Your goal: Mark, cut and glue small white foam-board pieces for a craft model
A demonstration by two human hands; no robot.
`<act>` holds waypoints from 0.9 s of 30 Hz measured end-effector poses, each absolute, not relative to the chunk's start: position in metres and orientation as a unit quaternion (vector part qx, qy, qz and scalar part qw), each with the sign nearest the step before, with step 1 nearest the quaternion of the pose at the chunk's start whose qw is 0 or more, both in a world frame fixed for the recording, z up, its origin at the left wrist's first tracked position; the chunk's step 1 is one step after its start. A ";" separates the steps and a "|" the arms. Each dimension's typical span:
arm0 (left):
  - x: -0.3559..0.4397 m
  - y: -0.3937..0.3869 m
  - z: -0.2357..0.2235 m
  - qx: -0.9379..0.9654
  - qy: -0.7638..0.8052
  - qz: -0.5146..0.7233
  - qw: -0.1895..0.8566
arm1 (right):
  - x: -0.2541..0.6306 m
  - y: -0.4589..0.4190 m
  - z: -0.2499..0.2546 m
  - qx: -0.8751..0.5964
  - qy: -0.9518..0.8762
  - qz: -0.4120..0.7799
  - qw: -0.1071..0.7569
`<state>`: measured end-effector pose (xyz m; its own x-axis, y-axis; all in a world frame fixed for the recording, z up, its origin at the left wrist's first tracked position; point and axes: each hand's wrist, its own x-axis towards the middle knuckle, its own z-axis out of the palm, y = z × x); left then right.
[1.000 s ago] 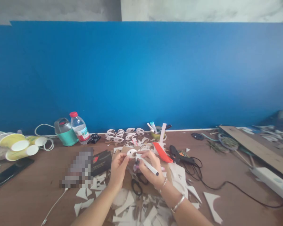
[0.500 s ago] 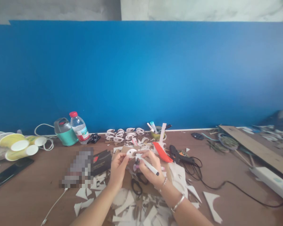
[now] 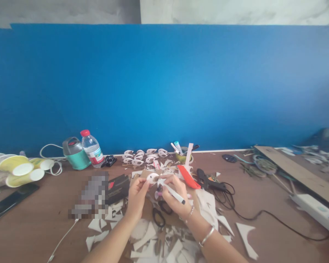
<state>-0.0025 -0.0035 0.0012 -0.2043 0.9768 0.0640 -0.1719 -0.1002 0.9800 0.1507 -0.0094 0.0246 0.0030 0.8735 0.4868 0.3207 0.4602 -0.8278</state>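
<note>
Between the fingertips of my left hand [image 3: 137, 191] is a small white bird-shaped cutout [image 3: 152, 178] with a dark eye spot and dark marks near its right end. My right hand [image 3: 176, 193] is closed around a white marker pen [image 3: 174, 194] with a black end; its tip side points at the cutout, and the fingers partly hide the contact. Below the hands lie black-handled scissors [image 3: 159, 217] among white scraps. Several similar white cutouts [image 3: 138, 160] stand in rows behind, near the blue panel.
White scraps [image 3: 146, 239] cover the table's front middle. To the right are a red-orange piece [image 3: 189, 177], a black glue gun [image 3: 210, 181] with its cable and a power strip [image 3: 315, 212]. At left stand a water bottle [image 3: 92, 149], paper cups [image 3: 19, 166] and a black box [image 3: 117, 189].
The cutout has tilted slightly in my left fingers, and its dark marks by the pen show a little more. Both hands stay in nearly the same place.
</note>
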 end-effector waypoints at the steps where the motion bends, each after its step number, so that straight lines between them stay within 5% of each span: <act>1: -0.003 -0.003 0.001 0.422 0.479 0.611 0.469 | 0.151 -0.009 0.025 -0.453 -0.660 0.254 0.543; 27: -0.004 -0.003 0.000 0.423 0.487 0.612 0.457 | 0.153 -0.008 0.020 -0.440 -0.672 0.261 0.536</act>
<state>-0.0036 -0.0030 0.0005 -0.2249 0.9717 0.0722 -0.1481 -0.1073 0.9831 0.1534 -0.0077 0.0196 -0.0389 0.8706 0.4905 0.3118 0.4769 -0.8218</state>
